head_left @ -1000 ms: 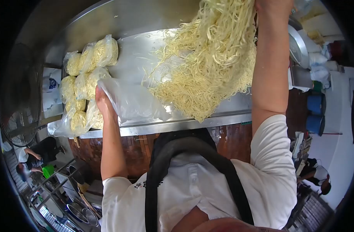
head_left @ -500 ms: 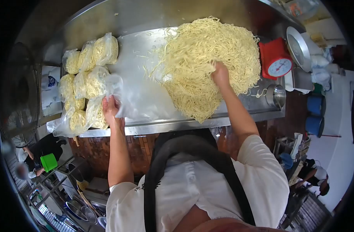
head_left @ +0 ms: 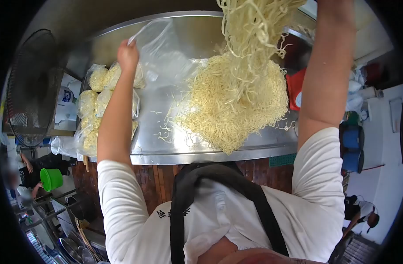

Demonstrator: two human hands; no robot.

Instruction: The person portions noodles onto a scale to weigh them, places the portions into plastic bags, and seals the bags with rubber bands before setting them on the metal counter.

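My left hand (head_left: 128, 55) is raised over the left side of the steel table, its fingers closed on the edge of a clear plastic bag (head_left: 166, 53). The bag spreads out to the right of it, thin and see-through. A large bunch of yellow noodles (head_left: 254, 31) hangs high in the air at the top of the view, held up by my right hand. That hand is cut off by the top edge; only the forearm (head_left: 329, 66) shows. Below the bunch lies a wide heap of loose noodles (head_left: 236, 119) on the table.
Several filled noodle bags (head_left: 88, 103) are grouped at the table's left end. A red dial scale (head_left: 294, 88) stands right of the heap, partly behind my arm. Stray noodles lie on the steel tabletop (head_left: 155, 132). Beyond the left end, a person holds a green bucket (head_left: 52, 179).
My right hand has lifted a big bunch of noodles up from the heap. My left hand has risen away from the filled bags, carrying the plastic bag upward.
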